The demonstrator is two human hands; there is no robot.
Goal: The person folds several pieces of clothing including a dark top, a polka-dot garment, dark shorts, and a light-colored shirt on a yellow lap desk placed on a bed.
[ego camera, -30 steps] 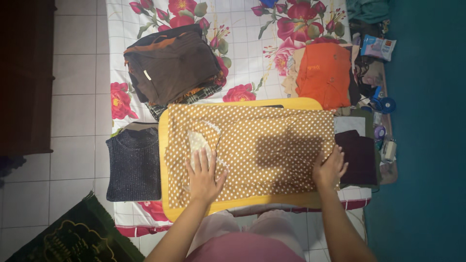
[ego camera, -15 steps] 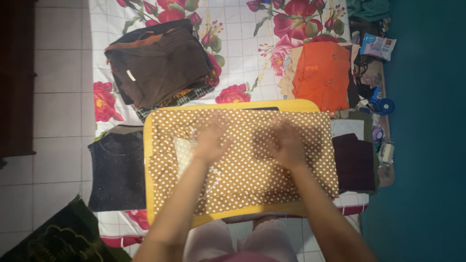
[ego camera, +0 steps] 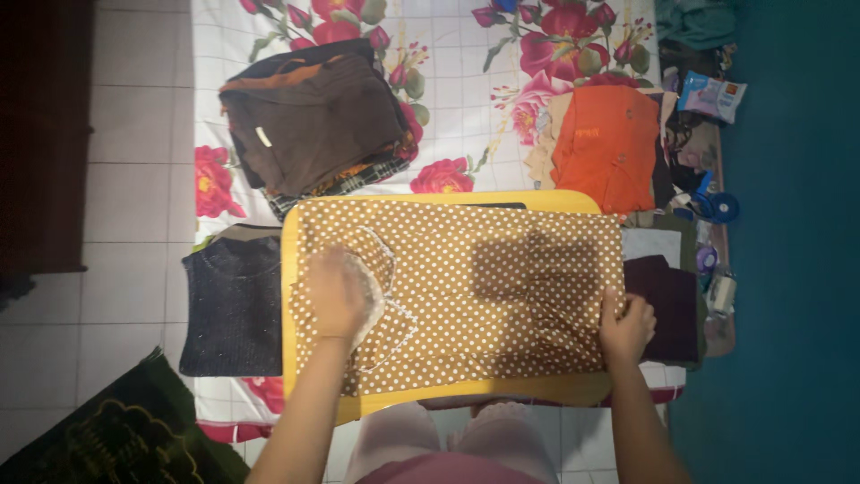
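The brown polka-dot garment lies spread flat across the yellow board; it looks light, thin and limp, likely to slide and wrinkle, so hems and corners seem the best places to hold it. The left hand rests flat with open fingers near the neckline; the right hand is closed, pinching the right edge

pale tiled floor, teal wall
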